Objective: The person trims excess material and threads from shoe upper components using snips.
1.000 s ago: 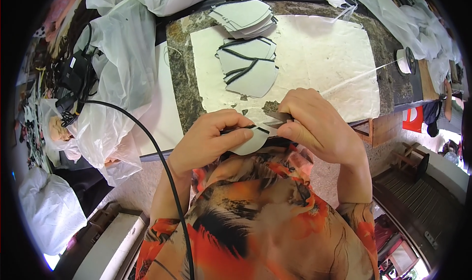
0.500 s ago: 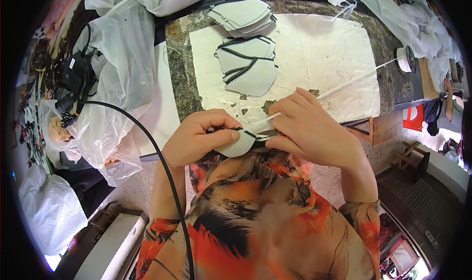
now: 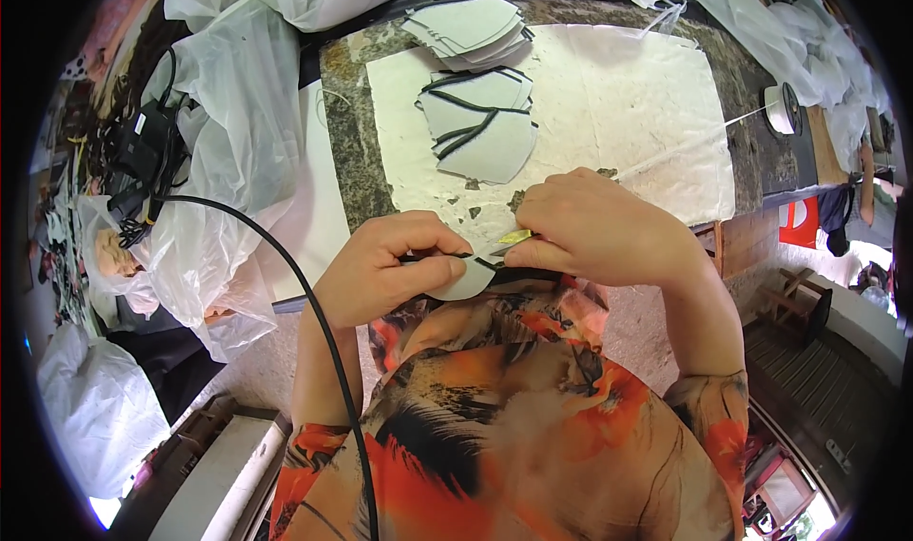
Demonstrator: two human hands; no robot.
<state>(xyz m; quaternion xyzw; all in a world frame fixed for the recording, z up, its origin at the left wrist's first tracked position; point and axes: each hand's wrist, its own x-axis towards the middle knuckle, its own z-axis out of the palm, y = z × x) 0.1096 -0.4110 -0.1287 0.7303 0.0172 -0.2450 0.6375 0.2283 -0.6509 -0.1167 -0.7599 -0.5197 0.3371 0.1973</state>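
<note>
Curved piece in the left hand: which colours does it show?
The curved piece is pale grey, edged black: head view.

A pale grey piece (image 3: 466, 281) with a dark edge is pinched between the thumb and fingers of the left hand (image 3: 390, 267); a small pointed tool (image 3: 514, 240), glinting yellow-green, is gripped in the right hand (image 3: 599, 232) just beside it — its kind cannot be made out; beyond the hands, a white sheet (image 3: 628, 113) is spread over a mottled board (image 3: 357, 170); on it a pile of black-striped pieces (image 3: 495, 146) is set in front of a fanned stack (image 3: 471, 32); at the right, a spool (image 3: 782, 109) is seen, with white tape (image 3: 747, 117) drawn from it; at the left, translucent plastic (image 3: 233, 113) is heaped — a black cable (image 3: 276, 246) is looped across it.
</note>
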